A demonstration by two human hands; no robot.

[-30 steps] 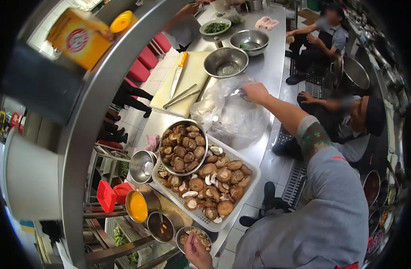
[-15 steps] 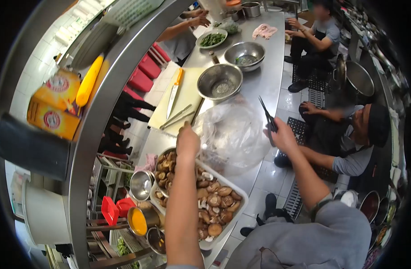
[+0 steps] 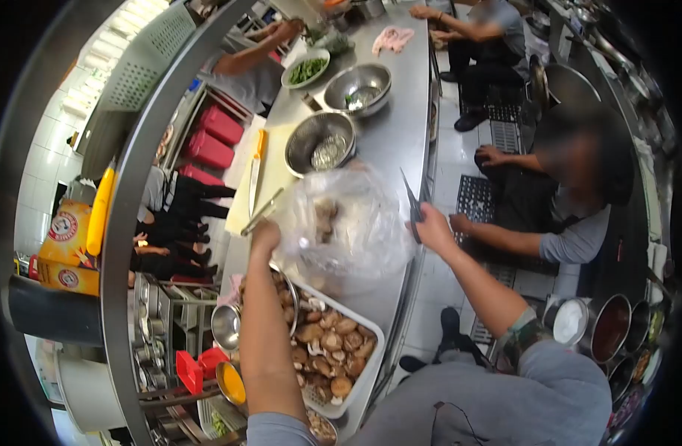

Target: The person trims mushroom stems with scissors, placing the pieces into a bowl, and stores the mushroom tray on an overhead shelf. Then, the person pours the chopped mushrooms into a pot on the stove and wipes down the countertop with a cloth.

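Observation:
A pair of dark scissors (image 3: 413,197) points upward from my right hand (image 3: 435,230), which is closed around it at the right of the clear plastic bag (image 3: 363,249). My left hand (image 3: 265,238) is closed at the bag's left edge, beside thin metal tongs (image 3: 263,212); what its fingers pinch is hidden. A brownish lump (image 3: 326,217) shows through the bag. Below lies a white tray (image 3: 372,364) of brown mushrooms (image 3: 330,341), with a metal bowl partly behind my left forearm. An orange-handled knife (image 3: 255,172) rests on the pale cutting board (image 3: 281,139).
Two steel bowls (image 3: 320,143) (image 3: 358,88) and a plate of greens (image 3: 307,71) stand farther up the steel table (image 3: 385,137). Pink raw meat (image 3: 392,39) lies beyond. A person (image 3: 579,178) sits close on the right; others are at the far end. A metal shelf post borders the left.
The view has shifted, so the table appears farther left. The bag now shows a brownish lump inside. Both hands stay beside the bag, the scissors still in my right hand.

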